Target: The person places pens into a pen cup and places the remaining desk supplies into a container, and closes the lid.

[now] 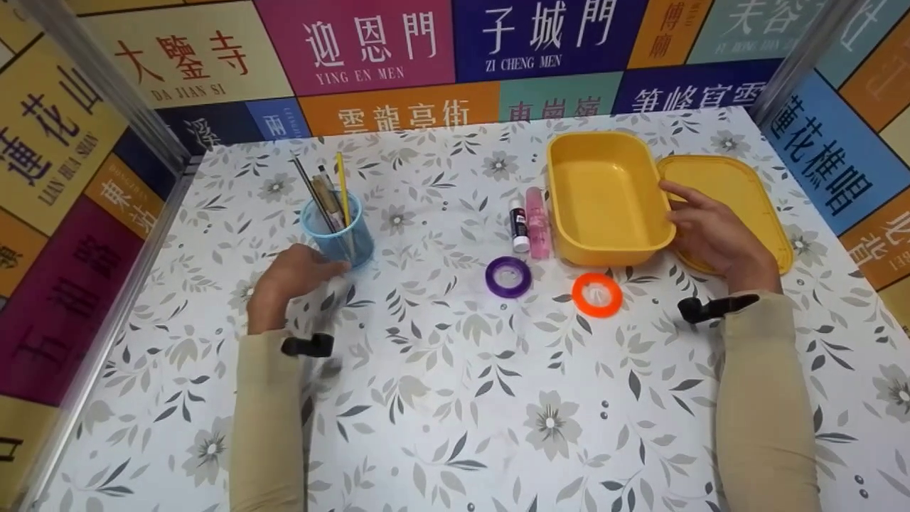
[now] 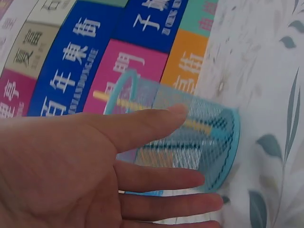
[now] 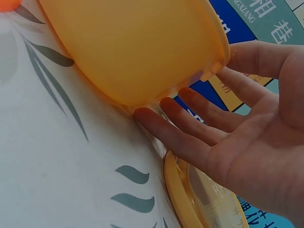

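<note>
Beside the light blue mesh pen cup [image 1: 357, 243] is my left hand [image 1: 290, 276], its thumb and fingers extended. In the left wrist view the straight thumb overlaps the cup's mesh side [image 2: 221, 159]. The cup holds a yellow pencil [image 1: 342, 181] and several other slim tools. My right hand [image 1: 718, 235] is at the right side of an empty yellow plastic box [image 1: 610, 257], fingers spread and nearly straight. In the right wrist view its fingertips [image 3: 145, 115] are right at the box's wall. The box's yellow lid [image 1: 743, 186] lies partly behind that hand.
Left of the box lie a glue stick [image 1: 520, 231] with a black label and a pink translucent item [image 1: 538, 227]. In front are a purple ring-shaped roll [image 1: 493, 280] and an orange one [image 1: 580, 301]. Lettered panels [image 1: 377, 43] wall the floral-covered table [image 1: 426, 370] at back and sides.
</note>
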Tool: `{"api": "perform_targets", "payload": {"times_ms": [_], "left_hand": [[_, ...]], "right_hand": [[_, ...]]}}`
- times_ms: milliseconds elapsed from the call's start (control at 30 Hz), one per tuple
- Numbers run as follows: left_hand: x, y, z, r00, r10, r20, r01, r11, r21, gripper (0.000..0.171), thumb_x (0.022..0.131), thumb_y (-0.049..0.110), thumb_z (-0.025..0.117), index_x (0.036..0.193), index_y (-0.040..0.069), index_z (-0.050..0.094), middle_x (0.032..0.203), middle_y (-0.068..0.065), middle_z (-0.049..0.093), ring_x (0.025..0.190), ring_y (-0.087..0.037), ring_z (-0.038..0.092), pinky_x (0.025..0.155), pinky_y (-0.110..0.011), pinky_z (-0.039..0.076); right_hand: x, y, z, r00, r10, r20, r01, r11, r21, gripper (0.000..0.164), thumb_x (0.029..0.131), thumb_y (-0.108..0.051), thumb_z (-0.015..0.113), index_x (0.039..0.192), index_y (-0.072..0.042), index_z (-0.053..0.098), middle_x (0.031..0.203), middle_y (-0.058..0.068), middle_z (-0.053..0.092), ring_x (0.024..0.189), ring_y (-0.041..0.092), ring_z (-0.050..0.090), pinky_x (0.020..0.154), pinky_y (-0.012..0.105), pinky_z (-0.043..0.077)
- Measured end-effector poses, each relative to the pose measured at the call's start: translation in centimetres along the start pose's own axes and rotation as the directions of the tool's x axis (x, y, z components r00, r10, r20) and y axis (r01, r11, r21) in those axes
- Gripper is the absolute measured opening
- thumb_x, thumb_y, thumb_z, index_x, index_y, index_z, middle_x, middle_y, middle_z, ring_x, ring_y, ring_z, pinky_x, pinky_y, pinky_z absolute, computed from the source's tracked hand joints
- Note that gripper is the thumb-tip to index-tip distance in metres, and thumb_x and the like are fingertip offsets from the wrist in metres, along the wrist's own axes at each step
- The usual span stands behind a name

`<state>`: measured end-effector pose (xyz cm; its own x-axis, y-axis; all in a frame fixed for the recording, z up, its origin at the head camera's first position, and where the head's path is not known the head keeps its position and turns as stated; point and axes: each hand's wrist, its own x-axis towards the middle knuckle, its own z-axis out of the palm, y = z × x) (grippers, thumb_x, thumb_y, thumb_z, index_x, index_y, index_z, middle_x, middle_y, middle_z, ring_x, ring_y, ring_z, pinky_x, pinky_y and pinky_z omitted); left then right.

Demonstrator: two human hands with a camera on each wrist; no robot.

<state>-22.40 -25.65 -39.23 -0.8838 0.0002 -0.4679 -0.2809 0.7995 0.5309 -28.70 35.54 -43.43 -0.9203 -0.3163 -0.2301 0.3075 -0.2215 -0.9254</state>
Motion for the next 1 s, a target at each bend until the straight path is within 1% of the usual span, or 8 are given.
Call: {"api": "perform_targets", "payload": {"times_ms": [100, 233, 300, 400, 600, 733, 867, 1000], "left_hand": [[0.0, 1.5, 1.0, 0.998, 0.068, 0.007, -0.068, 0.998, 0.013, 0.058, 0.096, 0.046, 0.061, 0.13, -0.002, 0.06, 0.123, -0.021, 0.065, 0.112, -0.035, 0.062, 0.095, -0.049, 0.052], [0.3, 3.0, 2.2, 0.99, 0.135, 0.046, -0.133, 0.99, -0.047, 0.05, 0.098, 0.045, 0.061, 0.124, 0.003, 0.065, 0.102, -0.014, 0.068, 0.091, -0.026, 0.061, 0.08, -0.038, 0.053], [0.5, 3.6, 2.7, 0.986, 0.152, 0.061, -0.144, 0.982, -0.122, 0.057, 0.098, 0.043, 0.061, 0.139, 0.003, 0.056, 0.112, -0.017, 0.069, 0.098, -0.028, 0.065, 0.086, -0.04, 0.056], [0.8, 4.1, 3.3, 0.989, 0.132, 0.069, -0.112, 0.963, -0.243, 0.066, 0.098, 0.041, 0.062, 0.149, 0.004, 0.043, 0.125, -0.019, 0.066, 0.109, -0.032, 0.067, 0.091, -0.042, 0.059], [1.5, 5.1, 4.7, 0.997, 0.078, 0.024, -0.061, 0.908, -0.414, 0.058, 0.098, 0.034, 0.064, 0.145, 0.004, 0.046, 0.126, -0.021, 0.067, 0.109, -0.033, 0.07, 0.081, -0.037, 0.063], [2.1, 6.3, 6.1, 0.996, 0.084, 0.021, -0.063, 0.872, -0.485, 0.053, 0.099, 0.028, 0.064, 0.143, 0.002, 0.048, 0.127, -0.021, 0.067, 0.11, -0.033, 0.07, 0.08, -0.035, 0.063], [2.7, 7.7, 8.0, 0.994, 0.1, 0.047, -0.058, 0.835, -0.547, 0.054, 0.098, 0.021, 0.064, 0.143, -0.001, 0.045, 0.125, -0.025, 0.067, 0.109, -0.035, 0.07, 0.081, -0.037, 0.063], [3.2, 9.2, 9.6, 0.994, 0.087, 0.062, -0.039, 0.837, -0.546, 0.054, 0.096, 0.02, 0.068, 0.142, 0.0, 0.047, 0.119, -0.023, 0.07, 0.103, -0.03, 0.073, 0.079, -0.038, 0.064]], "right_hand": [[-0.2, -0.1, 0.0, 1.0, 0.001, 0.005, -0.001, 1.0, 0.007, 0.061, 0.102, -0.001, 0.05, 0.158, -0.018, 0.032, 0.154, 0.008, 0.046, 0.123, 0.022, 0.062, 0.099, 0.029, 0.056], [-0.1, -0.2, 0.0, 1.0, -0.003, 0.016, 0.003, 1.0, 0.024, 0.061, 0.102, -0.001, 0.049, 0.158, -0.018, 0.032, 0.154, 0.008, 0.046, 0.123, 0.023, 0.062, 0.1, 0.03, 0.055], [-0.1, -0.2, 0.1, 1.0, -0.003, 0.019, 0.002, 1.0, 0.028, 0.061, 0.102, -0.001, 0.049, 0.158, -0.018, 0.032, 0.157, 0.009, 0.042, 0.125, 0.023, 0.061, 0.1, 0.03, 0.055], [0.0, -0.3, 0.2, 1.0, 0.006, 0.013, -0.007, 1.0, 0.02, 0.06, 0.103, -0.002, 0.049, 0.157, -0.019, 0.032, 0.16, 0.01, 0.036, 0.127, 0.023, 0.059, 0.101, 0.029, 0.055], [0.2, -0.1, 0.2, 1.0, 0.022, -0.022, -0.022, 1.0, 0.002, 0.06, 0.101, -0.004, 0.054, 0.156, -0.021, 0.036, 0.162, 0.011, 0.033, 0.129, 0.023, 0.058, 0.101, 0.028, 0.054], [0.2, 0.0, 0.0, 1.0, 0.007, -0.015, -0.006, 1.0, 0.009, 0.06, 0.101, -0.003, 0.053, 0.156, -0.02, 0.035, 0.16, 0.011, 0.037, 0.127, 0.023, 0.06, 0.101, 0.029, 0.055], [0.3, 0.2, -0.2, 1.0, -0.011, -0.021, 0.011, 1.0, -0.002, 0.06, 0.102, -0.004, 0.053, 0.156, -0.02, 0.035, 0.156, 0.011, 0.043, 0.125, 0.023, 0.061, 0.1, 0.03, 0.055], [0.3, 0.2, -0.1, 1.0, -0.005, -0.031, 0.004, 1.0, -0.026, 0.06, 0.102, -0.005, 0.053, 0.156, -0.022, 0.035, 0.155, 0.01, 0.044, 0.125, 0.022, 0.061, 0.099, 0.03, 0.056]]}}
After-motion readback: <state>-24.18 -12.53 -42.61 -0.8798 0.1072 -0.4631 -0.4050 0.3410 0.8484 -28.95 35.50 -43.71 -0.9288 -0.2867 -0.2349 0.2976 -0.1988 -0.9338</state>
